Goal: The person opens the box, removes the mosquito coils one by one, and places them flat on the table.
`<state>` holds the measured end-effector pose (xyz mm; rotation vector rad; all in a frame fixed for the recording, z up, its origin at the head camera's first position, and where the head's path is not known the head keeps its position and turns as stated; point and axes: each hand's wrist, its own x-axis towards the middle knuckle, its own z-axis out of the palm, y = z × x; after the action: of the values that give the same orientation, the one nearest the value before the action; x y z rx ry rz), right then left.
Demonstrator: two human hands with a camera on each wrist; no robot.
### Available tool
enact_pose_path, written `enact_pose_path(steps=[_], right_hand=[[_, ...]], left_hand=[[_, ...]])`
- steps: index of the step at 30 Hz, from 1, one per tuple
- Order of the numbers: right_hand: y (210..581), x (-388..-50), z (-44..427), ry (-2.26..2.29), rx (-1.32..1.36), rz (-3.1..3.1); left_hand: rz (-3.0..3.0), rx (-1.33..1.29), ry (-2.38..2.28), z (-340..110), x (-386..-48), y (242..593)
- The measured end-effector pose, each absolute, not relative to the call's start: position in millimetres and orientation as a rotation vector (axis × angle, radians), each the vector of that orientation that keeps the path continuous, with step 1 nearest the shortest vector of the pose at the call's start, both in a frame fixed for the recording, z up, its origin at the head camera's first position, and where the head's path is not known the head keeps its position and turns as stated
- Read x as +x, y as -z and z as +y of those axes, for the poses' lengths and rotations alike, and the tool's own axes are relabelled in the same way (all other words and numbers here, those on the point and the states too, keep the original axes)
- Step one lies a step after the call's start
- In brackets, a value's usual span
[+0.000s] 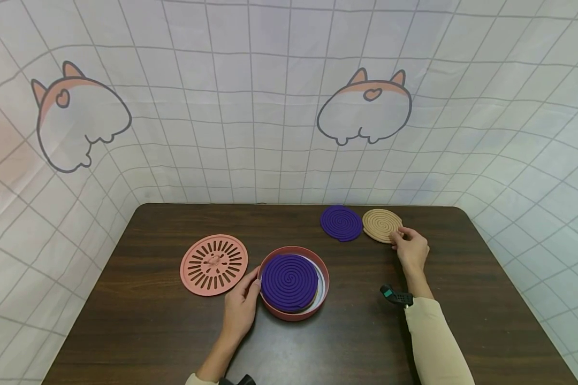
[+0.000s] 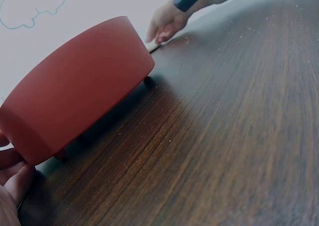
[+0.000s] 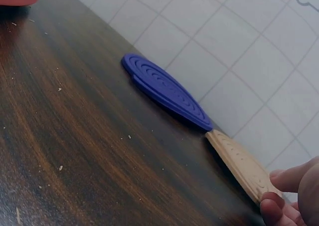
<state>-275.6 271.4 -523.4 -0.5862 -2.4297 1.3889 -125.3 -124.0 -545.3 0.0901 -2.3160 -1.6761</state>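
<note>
My left hand [image 1: 240, 307] holds the left side of a round red mosquito coil holder [image 1: 294, 317], its thumb and fingers at the wall. In the left wrist view the holder [image 2: 82, 84] shows its smooth outer side and short feet. Inside lies a purple mosquito coil [image 1: 289, 283] over a whitish lining [image 1: 324, 286]. At the back right, my right hand [image 1: 411, 250] pinches the near right edge of a tan mosquito coil [image 1: 380, 224]. Another purple mosquito coil [image 1: 341, 223] lies flat against its left side. In the right wrist view the tan coil [image 3: 244, 163] looks flat or nearly so.
A pink slotted lid [image 1: 214, 289] with a small central knob lies left of the holder. The dark wooden table [image 1: 164, 331] reaches back to a white gridded cloth [image 1: 270, 160] that hangs behind and at both sides. Small crumbs dot the tabletop.
</note>
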Motion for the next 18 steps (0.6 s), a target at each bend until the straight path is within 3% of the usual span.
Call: enact_pose_path(steps=[18], right_hand=[[509.9, -268.1, 262.2, -1.505, -0.521, -2.327]], left_hand=[[-2.316, 0.083, 1.675, -123.9, -125.5, 546.0]])
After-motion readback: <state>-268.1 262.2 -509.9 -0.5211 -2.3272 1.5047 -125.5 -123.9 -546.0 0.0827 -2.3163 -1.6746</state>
